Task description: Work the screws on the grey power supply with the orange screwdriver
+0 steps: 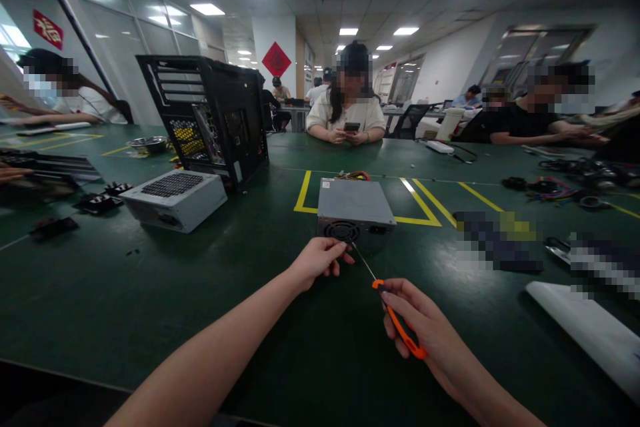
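A grey power supply unit (356,201) lies on the green table in front of me, its round fan grille (342,231) facing my way. My right hand (413,317) is wrapped round the orange and black handle of a screwdriver (400,327). The thin shaft slants up and left to the tip, close to the fan side of the unit. My left hand (323,259) is at the screwdriver's tip, thumb and fingers pinched together near the grille. Whatever sits in that pinch is too small to make out.
A second power supply unit (175,199) stands to the left, in front of a black computer case (210,117). Small black parts (97,201) lie further left. On the right are cables (550,183) and a white object (585,327). A person (346,107) sits opposite, holding a phone.
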`<state>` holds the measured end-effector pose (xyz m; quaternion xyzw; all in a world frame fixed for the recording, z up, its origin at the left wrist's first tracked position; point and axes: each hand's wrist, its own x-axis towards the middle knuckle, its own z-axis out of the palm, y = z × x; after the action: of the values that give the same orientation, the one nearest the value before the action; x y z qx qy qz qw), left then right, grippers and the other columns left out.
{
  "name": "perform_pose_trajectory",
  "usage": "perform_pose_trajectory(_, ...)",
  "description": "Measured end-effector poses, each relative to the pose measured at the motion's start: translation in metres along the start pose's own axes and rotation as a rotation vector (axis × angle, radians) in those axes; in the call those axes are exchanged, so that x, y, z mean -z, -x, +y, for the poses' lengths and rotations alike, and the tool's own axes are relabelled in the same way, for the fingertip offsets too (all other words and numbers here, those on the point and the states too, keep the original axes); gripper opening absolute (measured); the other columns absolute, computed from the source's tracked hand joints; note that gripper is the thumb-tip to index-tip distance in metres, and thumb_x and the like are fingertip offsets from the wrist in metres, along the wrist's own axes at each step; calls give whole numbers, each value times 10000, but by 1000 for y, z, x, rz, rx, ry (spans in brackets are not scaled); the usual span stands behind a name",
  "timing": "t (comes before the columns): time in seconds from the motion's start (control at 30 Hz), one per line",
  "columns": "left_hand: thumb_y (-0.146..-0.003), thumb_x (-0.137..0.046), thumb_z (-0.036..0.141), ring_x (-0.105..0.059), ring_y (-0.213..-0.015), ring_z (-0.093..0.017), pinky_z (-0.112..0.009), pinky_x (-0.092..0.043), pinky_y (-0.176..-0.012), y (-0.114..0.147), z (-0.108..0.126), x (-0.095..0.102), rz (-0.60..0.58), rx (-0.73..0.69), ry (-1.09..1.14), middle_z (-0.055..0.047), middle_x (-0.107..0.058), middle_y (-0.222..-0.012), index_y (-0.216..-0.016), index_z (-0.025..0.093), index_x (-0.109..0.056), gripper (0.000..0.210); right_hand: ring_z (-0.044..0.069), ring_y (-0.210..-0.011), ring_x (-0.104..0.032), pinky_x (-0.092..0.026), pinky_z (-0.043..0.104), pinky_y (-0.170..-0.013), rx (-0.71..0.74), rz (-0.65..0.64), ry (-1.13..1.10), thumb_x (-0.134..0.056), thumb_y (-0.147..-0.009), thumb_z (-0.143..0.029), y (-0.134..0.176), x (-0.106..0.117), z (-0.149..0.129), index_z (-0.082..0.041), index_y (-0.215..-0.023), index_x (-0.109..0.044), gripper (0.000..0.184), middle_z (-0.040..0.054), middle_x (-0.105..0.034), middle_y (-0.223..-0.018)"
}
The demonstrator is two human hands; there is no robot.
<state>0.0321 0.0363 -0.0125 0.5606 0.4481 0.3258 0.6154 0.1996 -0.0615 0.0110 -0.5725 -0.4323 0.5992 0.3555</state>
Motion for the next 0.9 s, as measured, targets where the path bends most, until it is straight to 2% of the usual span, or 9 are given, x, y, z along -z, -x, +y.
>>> perform_pose_trajectory(0.17,-831,-443,267,-436,-412,-13,-152,-229,-354,-1,-2,1,-16,-8,0,-82,-638,-862,-958,92,-551,241,80,-460,-436,-336,178,-393,0,90,-108,-513,-753,-427,-1,3,-2,-189,-937,-448,307,-42,-490,-546)
perform_pose_trajectory(0.37,-833,-437,267,-453,-441,-22,-158,-240,-368,0,-1,2,-26,-3,-7,-75,-632,-863,-987,98,-548,254,68,-493,-453,-340,167,-382,21,126,-226,-563,-732,-384,-3,8,0,-181,-840,-494,240,-37,-480,-609)
perform_pose_trajectory(0.9,-828,-440,255,-457,-450,-24,-158,-248,-377,0,-2,2,-27,4,-8,-78,-635,-881,-993,105,-546,247,69,-481,-456,-345,174,-369,47,154,-256,-619,-674,-401,-2,7,-2,-178,-819,-518,285,-39,-483,-612)
